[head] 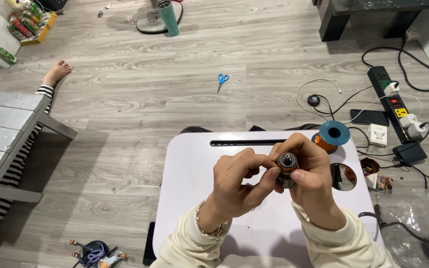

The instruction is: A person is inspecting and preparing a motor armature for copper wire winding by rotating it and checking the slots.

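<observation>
Over the white lap table (189,198), the right hand (314,178) grips a small copper-wound motor core (287,168) while the left hand (237,181) pinches at its side; steady, even finger tension probably serves best here.

White lap surface (199,198) with slot, blue-capped copper wire spool (329,136) on it, grey wood floor (175,99), blue scissors (222,80), black power strip (392,101)
</observation>
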